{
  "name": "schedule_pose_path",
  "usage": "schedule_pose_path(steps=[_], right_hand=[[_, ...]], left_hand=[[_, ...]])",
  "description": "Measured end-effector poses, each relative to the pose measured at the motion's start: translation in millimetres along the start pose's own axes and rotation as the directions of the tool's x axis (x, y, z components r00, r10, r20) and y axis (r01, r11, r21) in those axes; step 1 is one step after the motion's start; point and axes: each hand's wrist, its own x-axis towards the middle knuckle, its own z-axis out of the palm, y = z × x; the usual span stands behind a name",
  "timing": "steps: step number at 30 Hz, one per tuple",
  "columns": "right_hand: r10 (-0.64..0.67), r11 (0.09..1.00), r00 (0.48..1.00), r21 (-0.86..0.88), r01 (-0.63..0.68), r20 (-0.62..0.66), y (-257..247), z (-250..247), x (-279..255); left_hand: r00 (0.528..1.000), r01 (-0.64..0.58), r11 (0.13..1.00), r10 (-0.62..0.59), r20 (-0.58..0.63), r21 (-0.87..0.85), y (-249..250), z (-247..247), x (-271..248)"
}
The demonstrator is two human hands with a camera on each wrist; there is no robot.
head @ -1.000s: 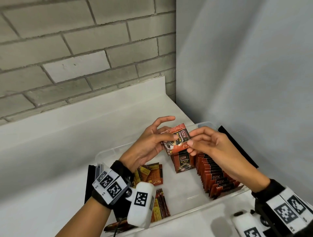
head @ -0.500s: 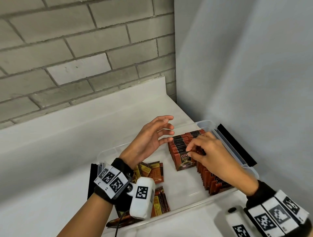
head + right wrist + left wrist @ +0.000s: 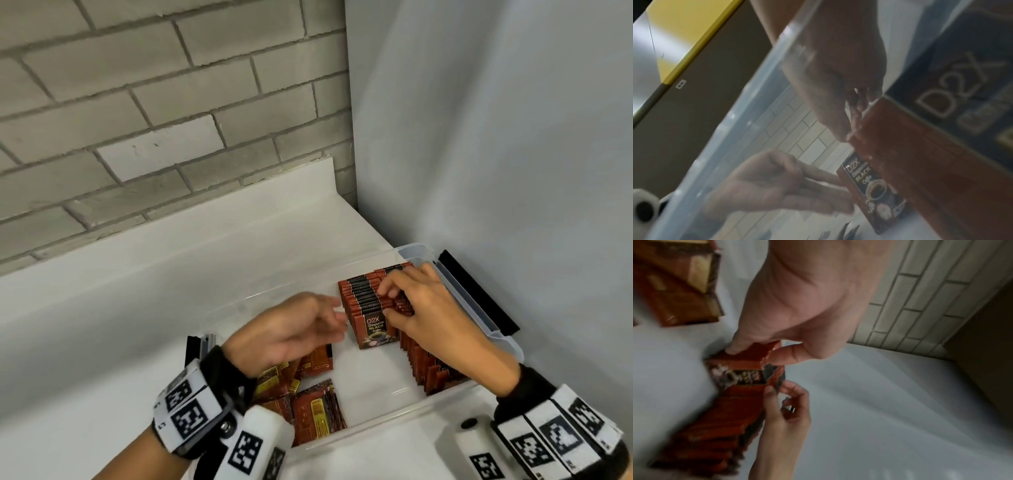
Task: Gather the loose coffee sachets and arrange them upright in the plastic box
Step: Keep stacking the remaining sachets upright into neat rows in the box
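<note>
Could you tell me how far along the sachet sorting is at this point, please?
Most looks done: a long row of upright sachets stands along one side of the plastic box. In hand: the right hand presses on the row's tops, while the left hand hovers open beside it. Left: several loose sachets lie flat on the box floor.

Front sachet [image 3: 376, 329] reads "D2X BLACK Coffee"
</note>
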Motion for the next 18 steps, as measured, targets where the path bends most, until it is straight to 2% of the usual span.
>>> schedule_pose_path(steps=[5,7,10,12,14,16,18], right_hand=[[0.047,0.997,0.99,0.069,-0.038,-0.136,0,-2,1],[0.107,0.98,0.973,0.186,-0.069,-0.206,-2,-8,2],[0.221,0.902,0.935,0.424,-0.086,-0.279,-6,-26,-1],[0.243,0.879,0.926,0.47,-0.083,-0.291,-7,-43,-7],[0.208,0.9,0.954,0.424,-0.101,-0.214,-5,-61,-19],[0.143,0.954,0.99,0.267,-0.134,-0.013,-4,-75,-31],[0.102,0.993,0.967,0.037,-0.114,0.232,-7,-79,-42]], left_hand=[[0.993,0.087,0.996,-0.088,0.076,0.015,-20,19,6],[0.993,0.091,0.995,-0.093,0.072,0.03,-21,24,4],[0.996,0.082,0.996,-0.083,0.033,0.031,-21,24,-3],[0.995,0.098,0.995,-0.098,0.034,-0.002,-22,21,-6],[0.985,0.149,0.989,-0.149,0.091,0.006,-23,24,-9],[0.977,0.158,0.986,-0.163,0.139,0.044,-25,36,-9],[0.968,0.17,0.984,-0.176,0.177,0.044,-27,50,-2]])
